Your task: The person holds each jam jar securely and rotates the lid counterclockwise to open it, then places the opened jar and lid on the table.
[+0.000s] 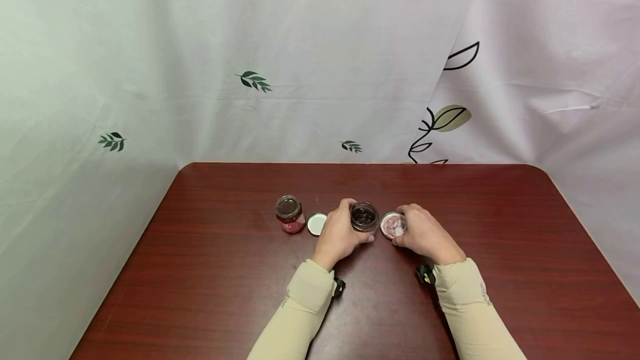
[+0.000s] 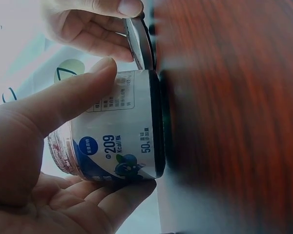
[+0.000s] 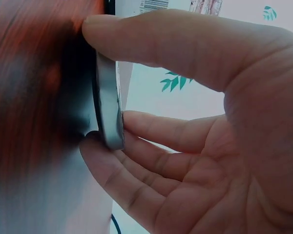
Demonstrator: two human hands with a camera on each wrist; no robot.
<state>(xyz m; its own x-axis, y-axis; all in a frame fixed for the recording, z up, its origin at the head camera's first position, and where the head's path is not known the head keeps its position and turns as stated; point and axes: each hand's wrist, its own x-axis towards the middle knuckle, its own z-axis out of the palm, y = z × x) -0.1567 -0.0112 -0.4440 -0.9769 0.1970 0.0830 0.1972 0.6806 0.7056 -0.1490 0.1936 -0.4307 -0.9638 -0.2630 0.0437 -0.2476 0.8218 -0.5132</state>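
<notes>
In the head view my left hand [image 1: 340, 232] grips an open glass jar [image 1: 364, 216] with dark contents, its mouth facing up. Seen from the left wrist, thumb and fingers wrap the white and blue label of this blueberry jam jar [image 2: 119, 129], whose base is close over the table. Just right of it, my right hand [image 1: 425, 232] pinches a round metal lid [image 1: 393, 225] by its edge. The lid's inner side faces up, smeared pinkish-white. In the right wrist view the thumb and fingers [image 3: 107, 165] hold the lid's rim [image 3: 107, 100] low over the tabletop.
A second glass jar [image 1: 290, 214] with a red label stands to the left. Between the jars a white-lined lid [image 1: 316, 224] lies on the brown wooden table [image 1: 225, 282], partly beside my left hand. A pale curtain [image 1: 310, 60] with leaf prints hangs behind the table.
</notes>
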